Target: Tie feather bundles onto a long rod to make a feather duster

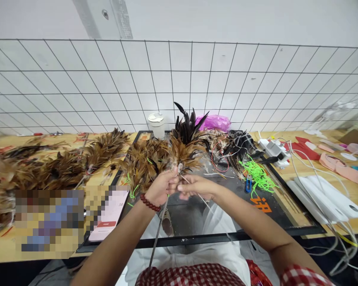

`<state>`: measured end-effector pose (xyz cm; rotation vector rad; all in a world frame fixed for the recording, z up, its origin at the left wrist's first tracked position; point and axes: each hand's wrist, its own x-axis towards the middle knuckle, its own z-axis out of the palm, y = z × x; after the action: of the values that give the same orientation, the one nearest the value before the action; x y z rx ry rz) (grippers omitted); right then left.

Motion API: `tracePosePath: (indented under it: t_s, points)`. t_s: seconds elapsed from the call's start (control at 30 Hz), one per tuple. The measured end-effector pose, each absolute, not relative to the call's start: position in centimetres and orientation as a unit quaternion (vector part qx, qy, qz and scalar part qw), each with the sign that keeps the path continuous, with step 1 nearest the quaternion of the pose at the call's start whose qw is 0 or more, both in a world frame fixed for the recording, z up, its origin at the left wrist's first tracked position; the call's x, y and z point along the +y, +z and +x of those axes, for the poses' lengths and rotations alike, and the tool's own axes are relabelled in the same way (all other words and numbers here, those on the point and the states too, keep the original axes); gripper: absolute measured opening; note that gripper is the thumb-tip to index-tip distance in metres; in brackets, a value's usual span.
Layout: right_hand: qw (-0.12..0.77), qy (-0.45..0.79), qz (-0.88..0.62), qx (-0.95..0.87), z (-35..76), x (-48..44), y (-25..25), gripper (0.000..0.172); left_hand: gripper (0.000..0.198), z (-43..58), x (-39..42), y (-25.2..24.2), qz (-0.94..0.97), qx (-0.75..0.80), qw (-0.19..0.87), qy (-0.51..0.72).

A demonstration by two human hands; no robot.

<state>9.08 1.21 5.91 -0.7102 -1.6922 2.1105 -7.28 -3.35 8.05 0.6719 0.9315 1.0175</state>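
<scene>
My left hand (164,186), with a dark red bead bracelet (150,202) at the wrist, is closed round the base of a feather bunch (185,153). The bunch stands upright, with brown feathers low down and long black ones on top. A thin rod (158,238) slants down from below this hand towards my lap. Beside it, my right hand (195,186) has its fingers curled in a pinch on a thin pale strand (201,197) that runs from the base of the bunch. Loose brown feathers (147,159) lie just left of the bunch.
Black feathers (241,145), bright green strings (258,174) and small blue snips (248,184) lie to the right on the dark mat. Further right are a power strip (274,151) and white devices (331,196) with cables. Finished-looking brown bunches (59,171) line the left. A lidded cup (157,125) stands behind.
</scene>
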Motion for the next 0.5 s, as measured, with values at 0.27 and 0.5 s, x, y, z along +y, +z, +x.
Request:
tracePosePath:
  t_s: [0.27, 0.5]
  points:
    - [0.347, 0.696, -0.328, -0.536, 8.5, 2.0, 5.4, 0.032, 0.048, -7.9, -5.4, 8.1, 0.301, 0.472, 0.700, 0.444]
    - [0.290, 0.759, -0.342, -0.472, 8.4, 1.7, 4.4, 0.037, 0.042, -7.0, -6.4, 7.1, 0.341, 0.503, 0.658, 0.444]
